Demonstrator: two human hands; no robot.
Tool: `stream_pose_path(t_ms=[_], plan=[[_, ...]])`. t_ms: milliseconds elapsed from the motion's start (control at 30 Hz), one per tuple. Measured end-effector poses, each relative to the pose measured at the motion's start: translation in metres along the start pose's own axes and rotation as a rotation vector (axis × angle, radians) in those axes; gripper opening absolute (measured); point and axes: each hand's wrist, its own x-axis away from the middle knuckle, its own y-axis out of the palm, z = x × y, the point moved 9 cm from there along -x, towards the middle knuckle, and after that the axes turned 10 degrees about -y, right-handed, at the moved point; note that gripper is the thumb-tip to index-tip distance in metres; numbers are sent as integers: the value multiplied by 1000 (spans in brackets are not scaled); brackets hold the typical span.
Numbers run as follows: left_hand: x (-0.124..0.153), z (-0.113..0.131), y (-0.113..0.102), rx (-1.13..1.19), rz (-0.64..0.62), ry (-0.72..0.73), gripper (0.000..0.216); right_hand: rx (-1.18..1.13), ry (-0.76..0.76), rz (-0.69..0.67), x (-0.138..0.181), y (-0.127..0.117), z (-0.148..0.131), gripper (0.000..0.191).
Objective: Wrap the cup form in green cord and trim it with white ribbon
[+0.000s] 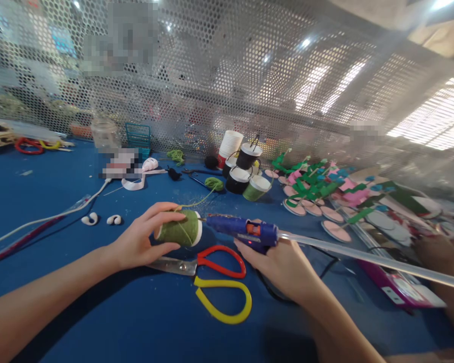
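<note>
My left hand is closed round a small paper cup wrapped in green yarn, lying on its side with its white rim to the right. In my right hand is a blue glue gun with a long clear glue stick sticking out of its back. The gun's nozzle points left and sits at the cup's rim; whether it touches I cannot tell. Below the cup lie scissors with one red and one yellow handle loop. A strand of yarn runs from the cup to a green yarn ball.
Small black and green cup buckets stand behind, near stacked white cups. Pink discs with green stems crowd the right, beside a co-worker's hand. A white cord crosses the left. A perforated metal screen rises behind.
</note>
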Motion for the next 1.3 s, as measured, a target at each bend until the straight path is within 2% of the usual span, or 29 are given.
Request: stream_pose_path(t_ms=[233, 400, 567, 800, 967, 1300], plan=[[5, 5, 5, -15, -37, 74, 38, 97, -30, -23, -4, 0, -4, 15], [5, 4, 5, -19, -43, 73, 38, 141, -44, -16, -4, -3, -5, 18], [2, 2, 0, 12, 5, 33, 40, 69, -63, -50, -2, -1, -2, 18], [-3, -7, -4, 36, 44, -72, 39, 0, -34, -28, 0, 5, -2, 15], [-4, -8, -5, 67, 62, -76, 39, 15, -53, -45, 1, 6, -5, 15], [-4, -22, -6, 88, 71, -202, 39, 55, -51, -104, 1, 8, -10, 16]])
